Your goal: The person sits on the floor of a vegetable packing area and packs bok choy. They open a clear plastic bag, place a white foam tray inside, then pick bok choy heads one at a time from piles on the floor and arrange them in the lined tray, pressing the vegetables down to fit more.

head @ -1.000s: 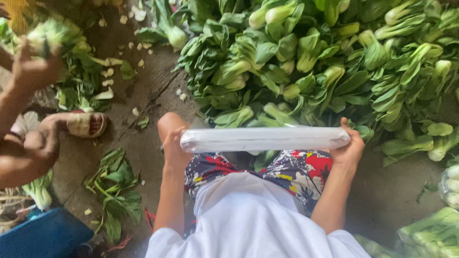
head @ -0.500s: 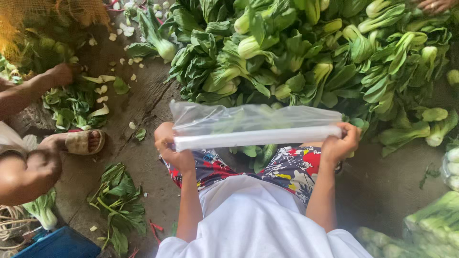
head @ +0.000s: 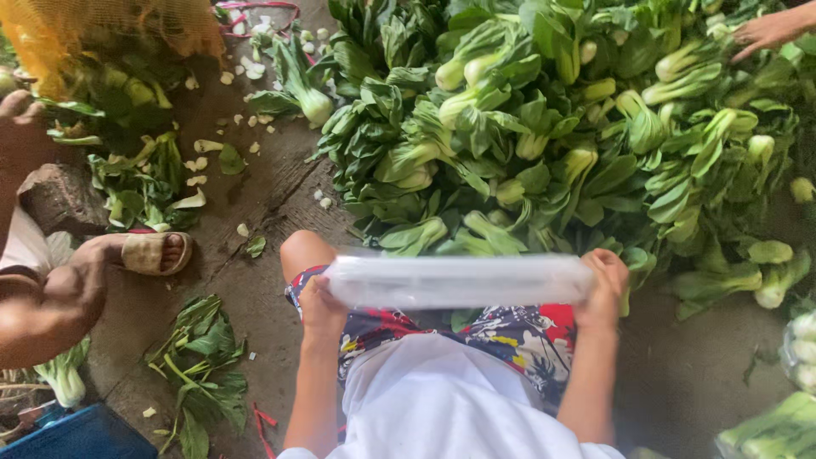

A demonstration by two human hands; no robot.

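I hold a clear plastic bag (head: pixel 459 280), stretched flat and horizontal over my knees. My left hand (head: pixel 321 304) grips its left end and my right hand (head: pixel 605 285) grips its right end. Just beyond the bag lies a large heap of green bok choy (head: pixel 544 136) on the ground. My patterned shorts (head: pixel 510 336) and white shirt show below the bag.
Another person squats at the left, a sandalled foot (head: pixel 149 252) on the wet concrete. A second person's hand (head: pixel 769 30) reaches into the heap at top right. Trimmed leaves (head: pixel 200 361) lie at lower left, a yellow net sack (head: pixel 110 34) at top left, a blue crate (head: pixel 81 433) at bottom left, packed greens (head: pixel 773 429) at bottom right.
The bag, billowed open half a second ago, is now pulled flat and taut between my hands. The person at the left has drawn an arm back from the leaves.
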